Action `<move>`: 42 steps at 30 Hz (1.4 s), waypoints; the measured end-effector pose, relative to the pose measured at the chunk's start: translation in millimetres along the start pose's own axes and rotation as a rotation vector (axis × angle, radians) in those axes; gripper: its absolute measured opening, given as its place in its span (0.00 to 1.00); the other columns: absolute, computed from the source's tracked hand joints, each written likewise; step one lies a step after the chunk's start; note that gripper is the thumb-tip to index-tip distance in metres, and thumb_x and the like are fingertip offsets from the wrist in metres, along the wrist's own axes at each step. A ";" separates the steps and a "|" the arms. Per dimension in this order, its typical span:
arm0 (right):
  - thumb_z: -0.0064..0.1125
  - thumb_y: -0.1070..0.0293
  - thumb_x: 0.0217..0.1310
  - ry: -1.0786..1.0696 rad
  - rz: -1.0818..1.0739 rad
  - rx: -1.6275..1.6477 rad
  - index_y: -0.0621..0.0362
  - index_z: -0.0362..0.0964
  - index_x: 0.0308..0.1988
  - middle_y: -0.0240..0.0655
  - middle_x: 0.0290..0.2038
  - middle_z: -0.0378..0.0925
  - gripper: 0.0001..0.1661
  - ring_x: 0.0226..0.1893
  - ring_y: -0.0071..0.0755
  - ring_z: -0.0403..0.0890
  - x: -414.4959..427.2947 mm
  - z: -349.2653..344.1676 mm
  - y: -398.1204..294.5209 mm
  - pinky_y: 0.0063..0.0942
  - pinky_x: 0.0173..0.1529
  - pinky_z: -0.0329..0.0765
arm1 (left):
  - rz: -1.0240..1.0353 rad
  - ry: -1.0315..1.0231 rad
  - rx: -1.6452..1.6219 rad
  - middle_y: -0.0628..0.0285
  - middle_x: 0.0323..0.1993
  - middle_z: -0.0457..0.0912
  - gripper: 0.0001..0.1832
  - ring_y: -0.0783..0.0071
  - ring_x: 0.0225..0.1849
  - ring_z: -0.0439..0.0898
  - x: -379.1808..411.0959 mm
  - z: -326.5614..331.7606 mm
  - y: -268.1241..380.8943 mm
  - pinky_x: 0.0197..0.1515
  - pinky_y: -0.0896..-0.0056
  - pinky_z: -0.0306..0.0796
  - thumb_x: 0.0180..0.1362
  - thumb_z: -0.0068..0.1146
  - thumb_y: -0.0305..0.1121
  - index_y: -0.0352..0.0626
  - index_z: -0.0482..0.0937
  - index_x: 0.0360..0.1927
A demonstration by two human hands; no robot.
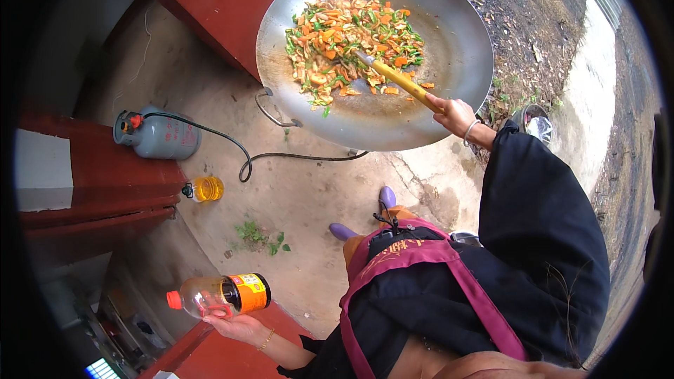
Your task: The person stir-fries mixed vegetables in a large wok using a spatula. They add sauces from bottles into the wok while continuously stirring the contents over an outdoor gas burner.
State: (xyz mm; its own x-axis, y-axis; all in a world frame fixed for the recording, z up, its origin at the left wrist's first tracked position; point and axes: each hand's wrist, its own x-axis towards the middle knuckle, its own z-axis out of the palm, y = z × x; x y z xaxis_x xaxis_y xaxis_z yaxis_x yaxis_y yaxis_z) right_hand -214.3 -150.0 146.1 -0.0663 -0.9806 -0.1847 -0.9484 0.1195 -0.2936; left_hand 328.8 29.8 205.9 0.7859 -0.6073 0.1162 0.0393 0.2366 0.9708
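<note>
My right hand grips the yellow wooden handle of a long-handled spatula near the near rim of a large metal wok. The spatula's metal end is buried in a heap of stir-fried food: sliced orange pieces, green pepper and pale strips, mostly at the wok's far left. Low at the left, my left hand holds the red handle of a clear plastic bottle part full of dark liquid. That bottle has a red cap, which is on, and an orange and yellow label. Whether its base rests on the red ledge I cannot tell.
A grey gas cylinder stands at the left, its black hose running under the wok. Nearby is a bottle of yellow oil. Weeds grow from the concrete floor. Red-and-white walls border the left side.
</note>
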 end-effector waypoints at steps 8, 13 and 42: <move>0.46 0.71 0.59 0.138 -0.241 -0.812 0.25 0.55 0.60 0.36 0.28 0.67 0.33 0.20 0.30 0.70 -76.3 -123.5 43.8 0.30 0.23 0.70 | -0.019 -0.112 -0.026 0.52 0.54 0.68 0.24 0.60 0.63 0.60 26.4 4.6 -27.3 0.65 0.56 0.50 0.62 0.43 0.49 0.32 0.69 0.41; 0.56 0.74 0.51 -0.047 0.087 -0.406 0.42 0.75 0.48 0.37 0.25 0.80 0.22 0.19 0.30 0.77 -101.7 -225.5 34.4 0.28 0.23 0.70 | -0.073 -0.068 -0.070 0.51 0.54 0.68 0.24 0.61 0.62 0.61 22.6 32.9 -25.4 0.65 0.57 0.50 0.62 0.43 0.50 0.33 0.69 0.41; 0.57 0.81 0.47 -0.628 0.362 -0.117 0.50 0.72 0.50 0.33 0.24 0.77 0.27 0.12 0.21 0.72 -51.6 -280.6 25.3 0.19 0.13 0.67 | -0.063 -0.131 -0.043 0.54 0.59 0.62 0.32 0.59 0.64 0.57 -10.5 85.3 -28.5 0.65 0.54 0.50 0.60 0.45 0.52 0.32 0.62 0.55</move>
State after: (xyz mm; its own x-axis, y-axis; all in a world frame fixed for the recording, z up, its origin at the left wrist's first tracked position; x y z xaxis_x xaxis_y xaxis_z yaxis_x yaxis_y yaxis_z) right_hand -321.8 -140.1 411.4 -0.2247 -0.6047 -0.7641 -0.9301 0.3670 -0.0169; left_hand 266.8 -35.2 194.9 0.6942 -0.7148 0.0840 0.1151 0.2256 0.9674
